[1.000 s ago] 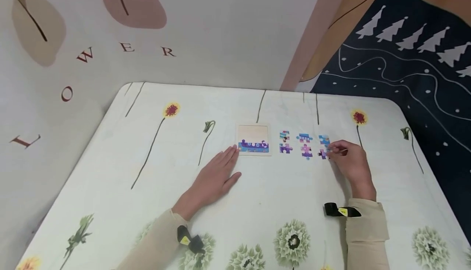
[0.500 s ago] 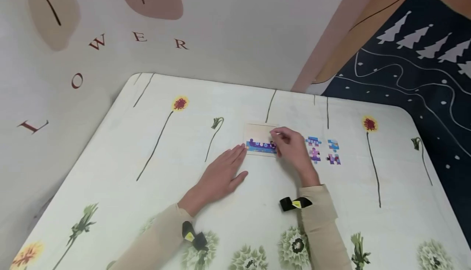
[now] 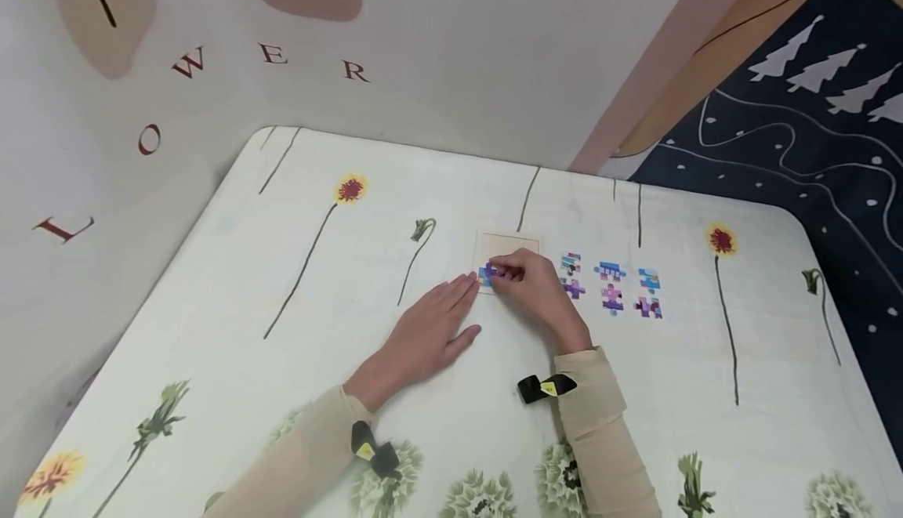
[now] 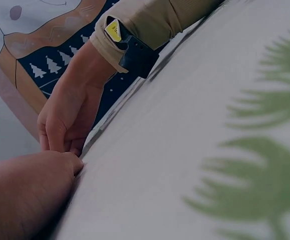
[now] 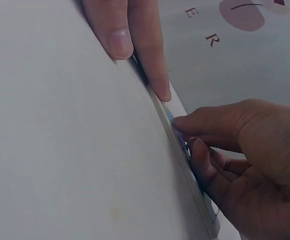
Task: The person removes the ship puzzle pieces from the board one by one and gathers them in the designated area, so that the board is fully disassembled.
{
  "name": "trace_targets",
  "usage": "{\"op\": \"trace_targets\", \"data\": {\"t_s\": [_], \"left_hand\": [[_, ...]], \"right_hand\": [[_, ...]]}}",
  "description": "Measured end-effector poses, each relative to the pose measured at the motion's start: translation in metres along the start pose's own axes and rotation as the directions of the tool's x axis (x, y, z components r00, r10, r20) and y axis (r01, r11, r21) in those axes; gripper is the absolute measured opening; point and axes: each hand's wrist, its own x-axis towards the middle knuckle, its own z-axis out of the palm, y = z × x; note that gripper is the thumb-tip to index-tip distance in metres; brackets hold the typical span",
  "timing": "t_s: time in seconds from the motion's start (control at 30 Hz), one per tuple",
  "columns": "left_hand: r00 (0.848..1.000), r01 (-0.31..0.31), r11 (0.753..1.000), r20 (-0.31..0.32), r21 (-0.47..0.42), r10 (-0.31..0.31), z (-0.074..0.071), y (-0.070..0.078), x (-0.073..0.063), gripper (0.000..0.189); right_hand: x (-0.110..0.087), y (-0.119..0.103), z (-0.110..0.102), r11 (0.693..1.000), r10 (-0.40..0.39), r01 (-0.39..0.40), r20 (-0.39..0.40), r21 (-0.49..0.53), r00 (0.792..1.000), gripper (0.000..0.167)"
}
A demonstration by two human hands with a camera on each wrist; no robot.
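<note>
L hand [image 3: 432, 330] lies flat on tabletop [image 3: 458, 424], fingers straight, thumb spread, fingertips touching L edge of puzzle board [image 3: 508, 242]. R hand [image 3: 527, 283] is over the board, fingers curled, thumb & index close together at the filled strip [image 3: 486, 276] on its near side; can't tell if a pc is pinched btwn them. Board sits btwn L fingertips & the loose pcs [image 3: 610, 271], six of them, 3 cols of two.

Risks, IMO: board could skid or twist if R fingers push sideways, b/c only L fingertips brace it, & on one edge. Pcs in the strip might lift if a fingertip catches a tab or presses off-centre. Nearest loose col is just beside R hand's heel, so a careless pull-back could knock it. R hand hides much of the board, so a bad fit would be hard to spot.

Materials: pcs flat & thin, prob. wood or card, w/ rounded tabs & notches, blue/purple/pink print. Board pale, wood-like, squarish, w/ slim rim. Tabletop white, smooth-looking, flower print. Sleeves [image 3: 610, 440] beige, soft, creased; wrist straps [image 3: 560, 384] black w/ yellow labels.
</note>
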Motion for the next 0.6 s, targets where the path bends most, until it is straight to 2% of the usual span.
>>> {"op": "trace_targets", "data": {"t_s": [0.27, 0.6], "left_hand": [[1.000, -0.008, 1.000, -0.027, -0.013, 0.008, -0.0017, -0.0008, 0.0010, 0.065], [0.999, -0.017, 0.999, -0.039, -0.030, 0.015, 0.0000, -0.0013, 0.0024, 0.064]], "right_hand": [[0.0014, -0.0027, -0.0013, 0.999, 0.035, -0.035, 0.015, 0.000, 0.999, 0.030], [0.0010, -0.0001, -0.0028, 0.994, 0.030, -0.033, 0.024, 0.104, 0.999, 0.026]]}}
